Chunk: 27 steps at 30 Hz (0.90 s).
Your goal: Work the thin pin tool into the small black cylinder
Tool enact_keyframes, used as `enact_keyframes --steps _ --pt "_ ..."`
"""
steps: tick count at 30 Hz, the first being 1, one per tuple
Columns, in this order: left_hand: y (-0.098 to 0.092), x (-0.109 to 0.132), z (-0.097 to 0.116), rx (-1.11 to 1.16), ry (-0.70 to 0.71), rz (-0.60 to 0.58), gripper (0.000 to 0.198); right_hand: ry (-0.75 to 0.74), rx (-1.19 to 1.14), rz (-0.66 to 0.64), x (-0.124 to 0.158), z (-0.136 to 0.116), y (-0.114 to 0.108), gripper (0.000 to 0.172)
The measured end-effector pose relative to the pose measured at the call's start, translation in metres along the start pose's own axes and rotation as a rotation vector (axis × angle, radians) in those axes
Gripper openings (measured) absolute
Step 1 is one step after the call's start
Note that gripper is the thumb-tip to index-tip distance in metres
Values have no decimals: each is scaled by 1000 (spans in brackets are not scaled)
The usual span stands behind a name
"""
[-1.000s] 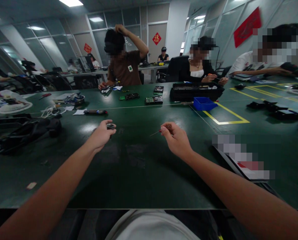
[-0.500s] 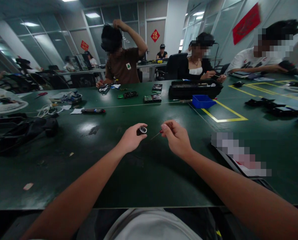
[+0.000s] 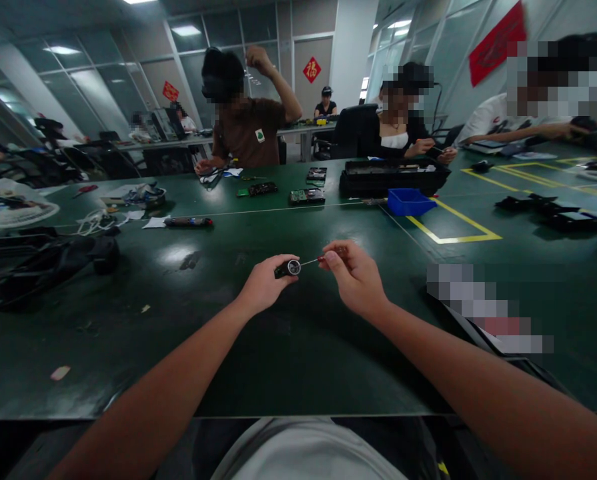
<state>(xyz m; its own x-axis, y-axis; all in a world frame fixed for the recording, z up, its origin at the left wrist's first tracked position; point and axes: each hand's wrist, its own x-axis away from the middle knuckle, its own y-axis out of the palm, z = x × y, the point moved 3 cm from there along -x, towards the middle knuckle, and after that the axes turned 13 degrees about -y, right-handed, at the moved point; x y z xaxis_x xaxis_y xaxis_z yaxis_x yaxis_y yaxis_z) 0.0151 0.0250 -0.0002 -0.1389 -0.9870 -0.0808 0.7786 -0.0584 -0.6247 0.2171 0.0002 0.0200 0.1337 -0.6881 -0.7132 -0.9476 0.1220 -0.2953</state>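
The black cylinder [image 3: 285, 269] and screwdriver [image 3: 320, 259] have come together

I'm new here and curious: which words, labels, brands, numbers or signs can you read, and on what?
"福": red diamond on the door.
Too small or blurred: smaller red diamond.
Unreadable: red banner at right.
Too small: shirt badge.
Pixelated, unreadable: flat item on the table.

Screwdriver [image 3: 322, 259] aimed at a black cylinder [image 3: 293, 268]

Above the green counter [image 3: 278, 360], the left hand [image 3: 262, 288] held the cylinder, its silver-ringed end showing. The right hand [image 3: 357, 280] pinched the screwdriver by its reddish handle, the thin shaft reaching the ring — whether it touched was unclear. Farther back, a circuit board [image 3: 307, 197] lay well apart from a blue bin [image 3: 411, 202], which stood just before a black case [image 3: 368, 181]. Opposite, a person in brown [image 3: 251, 130] had one arm raised.
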Motion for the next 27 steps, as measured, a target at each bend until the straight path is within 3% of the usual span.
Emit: enact_keyframes --steps 12,21,27 --pt "1 1 -2 -32 74 -14 41 12 186 -29 -7 -10 -4 22" --pt "0 0 -5 -16 78 -1 41 -26 150 -114 -5 -8 -4 11" --pt "0 1 -3 -18 75 -11 41 20 174 -116 -6 -11 -3 24"
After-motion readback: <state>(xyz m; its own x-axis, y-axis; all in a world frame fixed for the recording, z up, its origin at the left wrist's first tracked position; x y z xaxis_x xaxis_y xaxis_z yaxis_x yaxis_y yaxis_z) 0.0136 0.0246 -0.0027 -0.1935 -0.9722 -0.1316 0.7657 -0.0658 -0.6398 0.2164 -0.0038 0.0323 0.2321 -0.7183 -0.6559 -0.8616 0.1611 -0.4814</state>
